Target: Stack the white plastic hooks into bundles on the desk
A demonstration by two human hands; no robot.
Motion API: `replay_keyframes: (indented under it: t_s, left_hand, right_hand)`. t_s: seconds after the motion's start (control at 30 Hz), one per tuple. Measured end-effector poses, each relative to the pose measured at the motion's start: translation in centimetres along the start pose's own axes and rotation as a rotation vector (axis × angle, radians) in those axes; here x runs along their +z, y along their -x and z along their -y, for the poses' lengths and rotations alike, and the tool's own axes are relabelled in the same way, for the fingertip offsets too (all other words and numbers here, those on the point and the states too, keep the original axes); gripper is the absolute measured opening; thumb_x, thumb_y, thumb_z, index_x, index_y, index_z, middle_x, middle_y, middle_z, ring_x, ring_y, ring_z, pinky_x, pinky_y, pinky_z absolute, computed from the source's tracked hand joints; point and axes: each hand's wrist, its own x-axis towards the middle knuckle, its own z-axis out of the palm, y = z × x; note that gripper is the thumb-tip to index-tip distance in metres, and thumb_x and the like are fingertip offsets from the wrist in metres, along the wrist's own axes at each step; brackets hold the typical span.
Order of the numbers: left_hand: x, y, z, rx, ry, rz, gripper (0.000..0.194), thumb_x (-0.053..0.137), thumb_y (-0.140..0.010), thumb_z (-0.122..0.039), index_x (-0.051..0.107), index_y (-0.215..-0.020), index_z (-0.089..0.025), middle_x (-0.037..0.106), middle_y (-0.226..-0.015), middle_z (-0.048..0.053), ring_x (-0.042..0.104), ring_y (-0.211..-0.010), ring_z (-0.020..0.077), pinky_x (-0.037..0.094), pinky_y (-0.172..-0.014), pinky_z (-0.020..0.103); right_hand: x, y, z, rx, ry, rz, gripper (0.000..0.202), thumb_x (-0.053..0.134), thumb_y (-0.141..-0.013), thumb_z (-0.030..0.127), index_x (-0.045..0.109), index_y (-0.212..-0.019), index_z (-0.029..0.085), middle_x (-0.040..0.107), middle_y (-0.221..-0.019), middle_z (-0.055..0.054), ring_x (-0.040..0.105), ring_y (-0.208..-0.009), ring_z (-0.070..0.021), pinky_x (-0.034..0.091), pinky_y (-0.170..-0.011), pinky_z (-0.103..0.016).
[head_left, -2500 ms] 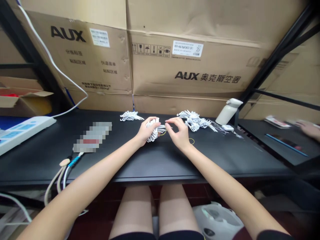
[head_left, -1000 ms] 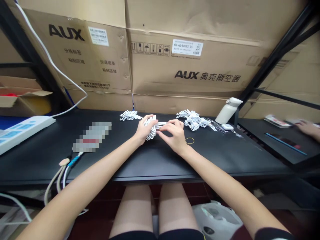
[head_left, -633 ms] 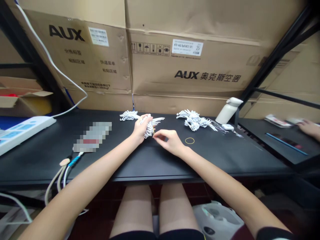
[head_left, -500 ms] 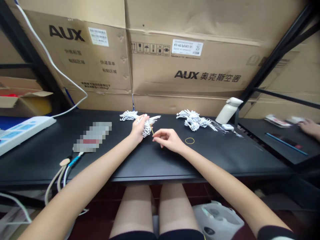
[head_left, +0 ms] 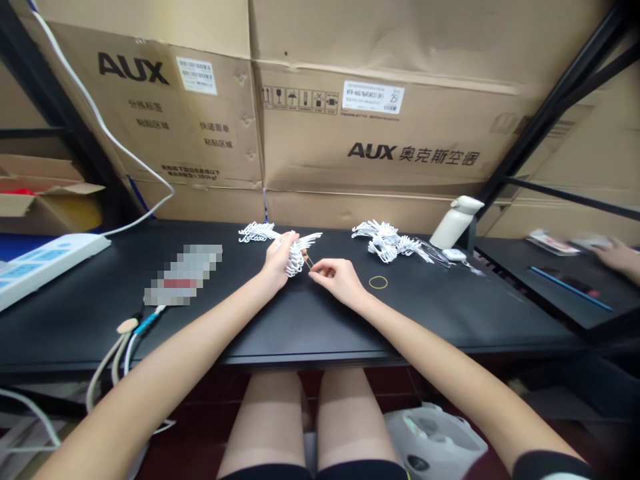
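My left hand (head_left: 281, 259) is closed around a bundle of small white hooks (head_left: 296, 261), whose curved ends stick out past the fingers. A thin yellowish rubber band (head_left: 309, 261) is pinched in my right hand (head_left: 336, 279), just right of the bundle, and stretches toward the left fingers. Whether it loops around the hooks is hidden. Behind the left hand lies another bunch of white hooks (head_left: 256, 231). A loose pile of white hooks (head_left: 387, 239) sits farther right on the black table (head_left: 300, 327). A second rubber band (head_left: 379, 283) rests flat beside my right wrist.
A white bottle (head_left: 454, 225) stands at the back right near a small white case (head_left: 454, 255). On the left are a power strip (head_left: 55, 263), a blurred-out object (head_left: 183, 277) and cables. Large cartons (head_left: 310, 153) line the back. Another person's hand (head_left: 615, 255) is at far right.
My right hand has drawn slightly away to the right, and the rubber band now shows stretched between the hands. The left hand keeps its hold on the hooks.
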Motion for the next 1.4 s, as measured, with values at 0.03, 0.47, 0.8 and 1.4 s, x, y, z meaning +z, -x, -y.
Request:
replay_keyframes:
  t_s: [0.03, 0.47, 0.8, 1.4]
  left_hand:
    - [0.0, 0.0, 0.0, -0.004, 0.000, 0.004, 0.017, 0.066, -0.073, -0.021, 0.053, -0.083, -0.017, 0.059, -0.060, -0.004, 0.058, -0.048, 0.0105, 0.052, -0.050, 0.024]
    - [0.1, 0.4, 0.1, -0.054, -0.037, 0.039, 0.011, 0.063, -0.076, -0.018, 0.055, -0.082, -0.015, 0.059, -0.061, -0.002, 0.062, -0.051, 0.0139, 0.051, -0.048, 0.024]
    - [0.3, 0.9, -0.2, -0.094, -0.158, 0.200, 0.023, 0.061, -0.078, -0.021, 0.056, -0.100, -0.016, 0.061, -0.069, -0.001, 0.059, -0.046, 0.0119, 0.052, -0.044, 0.025]
    - [0.0, 1.2, -0.7, -0.136, -0.292, 0.371, 0.033, 0.067, -0.073, -0.024, 0.055, -0.103, -0.017, 0.060, -0.067, -0.001, 0.054, -0.041, 0.0084, 0.043, -0.034, 0.018]
  right_hand:
    - [0.0, 0.1, 0.1, -0.082, 0.080, -0.035, 0.010, 0.063, -0.080, 0.026, 0.069, -0.077, 0.017, 0.059, -0.067, -0.001, 0.050, -0.054, -0.0103, 0.044, -0.057, -0.025]
    - [-0.3, 0.2, 1.1, -0.421, 0.164, 0.087, 0.015, 0.039, -0.094, 0.021, 0.049, -0.084, 0.017, 0.060, -0.077, -0.006, 0.054, -0.076, -0.0171, 0.045, -0.076, -0.031]
    - [-0.1, 0.3, 0.6, -0.214, -0.189, 0.039, 0.013, 0.037, -0.096, 0.029, 0.046, -0.096, 0.020, 0.066, -0.065, 0.000, 0.066, -0.075, -0.0145, 0.047, -0.081, -0.029]
    - [-4.4, -1.1, 0.9, 0.092, -0.545, 0.157, 0.026, 0.050, -0.089, 0.046, 0.047, -0.090, 0.020, 0.041, -0.034, 0.013, 0.030, -0.023, -0.0054, 0.025, -0.028, -0.015]
